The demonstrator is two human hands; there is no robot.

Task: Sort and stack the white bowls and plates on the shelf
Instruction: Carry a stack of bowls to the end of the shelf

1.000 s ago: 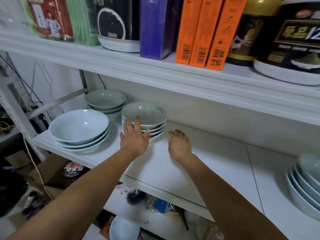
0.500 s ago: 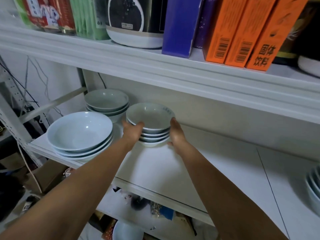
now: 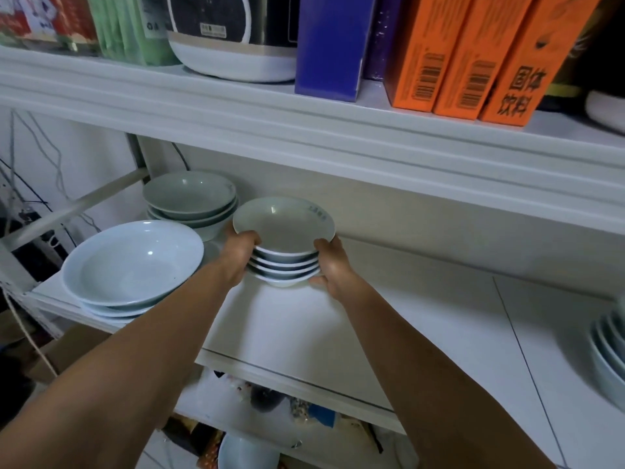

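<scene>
Broadly, the view is filled by a white shelf point(image 3: 422, 333), and above it an upper shelf point(image 3: 304, 130) is loaded with orange boxes point(image 3: 473, 55) and other packages. At the left end of the white shelf a stack of wide bowls point(image 3: 132, 262) is set near the front edge, and just behind it a stack of deeper bowls point(image 3: 189, 198) is placed against the back wall. Another stack of bowls point(image 3: 608, 353) is cut off by the right edge of the view, well apart from the rest. Just beside the deeper bowls, a stack of small bowls point(image 3: 284, 228) is held between both hands, with its axis upright and every mouth turned upward; being round, the bowls show no long axis. Whether the bottom bowl touches the shelf cannot be told. The stack's left side is gripped by the left hand point(image 3: 240, 255), with the fingers curled round the rims, and its right side is clasped by the right hand point(image 3: 333, 265). A small printed mark point(image 3: 316, 213) is seen on the top bowl's far right rim.
</scene>
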